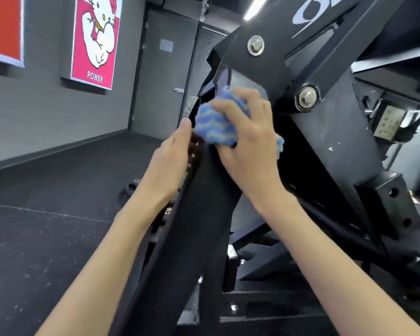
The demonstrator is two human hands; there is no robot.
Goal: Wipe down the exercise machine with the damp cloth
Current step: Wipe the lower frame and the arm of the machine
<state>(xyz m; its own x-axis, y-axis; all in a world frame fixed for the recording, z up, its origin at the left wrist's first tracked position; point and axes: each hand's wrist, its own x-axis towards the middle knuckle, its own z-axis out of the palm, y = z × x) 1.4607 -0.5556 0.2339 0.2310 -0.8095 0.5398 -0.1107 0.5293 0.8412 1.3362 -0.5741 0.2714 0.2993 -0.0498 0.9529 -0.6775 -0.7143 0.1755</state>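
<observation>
Machine (pixel 330 132): black steel exercise frame, angled beams, two bolted pivots, filling right half of view. Progress, judged: wiping under way at upper beam junction; dust specks visible on grey side plate, lower struts and base apparently untouched; most of job left.
Floor (pixel 46 238): dark rubber matting, speckled pale, one seam line.
Wall (pixel 46 105): grey, with closed grey door (pixel 163 76) and pink cartoon poster (pixel 96 37) marked POWER.
Right hand (pixel 247 141): fingers curled over bunched cloth, pressing it against beam.
Left hand (pixel 172 156): fingers fairly straight, resting along beam's left edge, tips just beside cloth; grip not discernible.
Cloth (pixel 216 124): blue with pale wavy stripes, wadded, held on beam below upper pivot.
</observation>
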